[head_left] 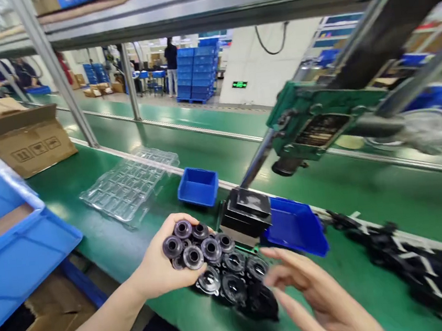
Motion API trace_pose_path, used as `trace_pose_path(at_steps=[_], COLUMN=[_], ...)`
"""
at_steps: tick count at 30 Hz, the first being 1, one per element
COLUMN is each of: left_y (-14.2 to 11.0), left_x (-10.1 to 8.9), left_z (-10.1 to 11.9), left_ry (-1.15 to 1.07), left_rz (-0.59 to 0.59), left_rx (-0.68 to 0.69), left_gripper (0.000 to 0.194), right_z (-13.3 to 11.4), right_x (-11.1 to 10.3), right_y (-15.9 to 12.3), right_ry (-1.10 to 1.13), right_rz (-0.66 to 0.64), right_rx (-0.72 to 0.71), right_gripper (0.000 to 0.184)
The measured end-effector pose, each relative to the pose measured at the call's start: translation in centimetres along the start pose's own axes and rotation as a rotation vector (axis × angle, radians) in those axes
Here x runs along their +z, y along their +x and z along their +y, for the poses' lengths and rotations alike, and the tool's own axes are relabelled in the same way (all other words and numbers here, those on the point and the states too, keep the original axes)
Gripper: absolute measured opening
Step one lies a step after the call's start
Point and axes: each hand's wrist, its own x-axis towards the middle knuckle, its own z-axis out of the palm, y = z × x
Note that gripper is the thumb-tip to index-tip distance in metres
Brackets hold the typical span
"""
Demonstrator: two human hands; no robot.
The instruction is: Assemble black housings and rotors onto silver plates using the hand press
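My left hand [162, 264] is wrapped around a cluster of small black round parts [193, 255], each with a wide rim and a raised hollow centre. Against that cluster, to its lower right, sit several black housings with shiny round tops [234, 288]. The left hand partly hides where the two groups meet, so I cannot tell whether it also supports the housings. Just right of the housings is my right hand [315, 292], slightly blurred, thumb and fingers apart with nothing between them. Whether its fingertips touch the nearest housing is unclear.
A green machine press [319, 118] rises behind the parts over a black block [247, 207]. Blue bins [197, 186] [296, 226] flank it. Clear plastic trays [128, 188], a cardboard box [24, 139] and large blue crate [24, 244] lie left; black cables [408, 261] lie right.
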Motion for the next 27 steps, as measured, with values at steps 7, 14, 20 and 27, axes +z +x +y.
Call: trace_pose_path(at_steps=[7,14,20,27], left_y=[-1.0,-0.7,-0.3,-0.6], left_x=[1.7,2.3,2.1,1.8], left_z=[-1.8,-0.9,-1.2,-1.1], left_ry=[0.281,-0.046,-0.545,-0.571], left_rz=[0.031,-0.003,0.001,0.044], left_rx=[0.054,-0.183,-0.423,-0.467], left_gripper=[0.072,0.056,0.055,0.054], right_z=[-2.7,-2.3,-1.7,-1.2], right_x=[3.4,3.9,5.3,4.7], right_y=[2.7,2.7,2.2,2.9], right_ry=[0.036,0.253,0.894,1.175], right_rz=[-0.152,-0.048,0.176,0.439], right_rx=[-0.092,0.009,0.461,0.716], right_gripper=[0.055,0.023,0.025,0.033])
